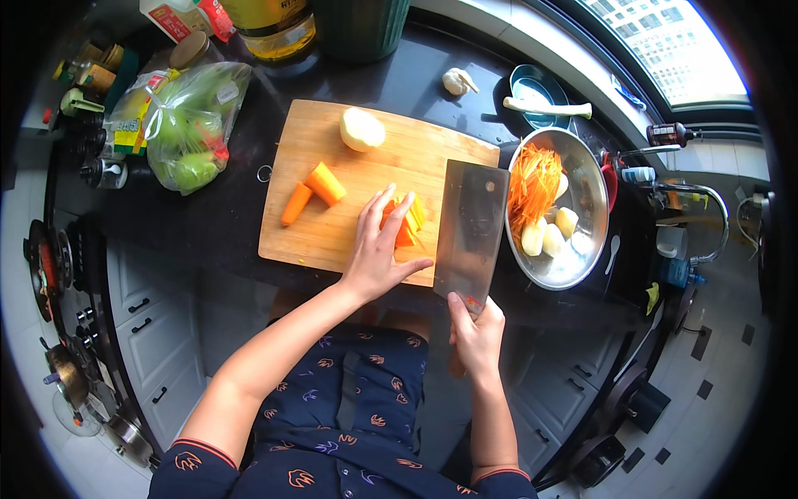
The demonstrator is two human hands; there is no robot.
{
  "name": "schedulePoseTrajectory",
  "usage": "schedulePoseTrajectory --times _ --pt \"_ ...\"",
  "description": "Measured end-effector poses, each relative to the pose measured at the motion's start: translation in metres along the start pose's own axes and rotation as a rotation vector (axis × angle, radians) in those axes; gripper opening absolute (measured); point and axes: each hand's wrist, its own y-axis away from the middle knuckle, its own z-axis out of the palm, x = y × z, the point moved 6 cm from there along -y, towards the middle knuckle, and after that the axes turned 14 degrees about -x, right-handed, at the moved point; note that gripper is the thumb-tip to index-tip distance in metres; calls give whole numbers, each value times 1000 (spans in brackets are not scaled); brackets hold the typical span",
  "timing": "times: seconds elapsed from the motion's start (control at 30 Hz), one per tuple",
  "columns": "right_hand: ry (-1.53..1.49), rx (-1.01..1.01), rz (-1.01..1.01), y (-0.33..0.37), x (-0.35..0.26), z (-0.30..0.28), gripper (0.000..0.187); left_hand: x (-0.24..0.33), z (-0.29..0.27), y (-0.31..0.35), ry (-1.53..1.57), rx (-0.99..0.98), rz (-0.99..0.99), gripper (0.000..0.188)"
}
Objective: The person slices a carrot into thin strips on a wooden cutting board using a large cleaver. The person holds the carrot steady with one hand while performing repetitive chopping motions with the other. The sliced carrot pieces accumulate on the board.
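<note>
My right hand [477,337] is closed around the handle of a wide cleaver [470,224]. The blade lies over the right part of a wooden cutting board [303,125]. My left hand [376,254] rests over the lower middle of the board, fingers stretched and apart, its fingertips at some cut carrot slices [405,236]. The hand partly hides these slices. Left of them lie two larger carrot pieces [325,185]. A peeled, pale potato half [362,130] sits near the board's far edge.
Right of the board stands a steel bowl [594,208] with shredded carrot [534,183] and several peeled potatoes [553,241]. A garlic bulb [457,81] and a small dish [532,81] with a pale stick across it lie behind. Bagged green vegetables [187,133] are at left. A faucet [715,208] is at far right.
</note>
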Motion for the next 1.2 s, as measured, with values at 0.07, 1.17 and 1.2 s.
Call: schedulePoseTrajectory --times 0.07,1.17,1.2 --pt "-1 2 -5 2 1 -2 17 0 3 -2 -44 -24 1 94" --pt "-142 16 -65 28 51 -5 22 -20 -15 11 -146 73 -73 79" --pt "-141 14 -63 27 48 -3 22 -16 -15 8 -142 79 -55 77"
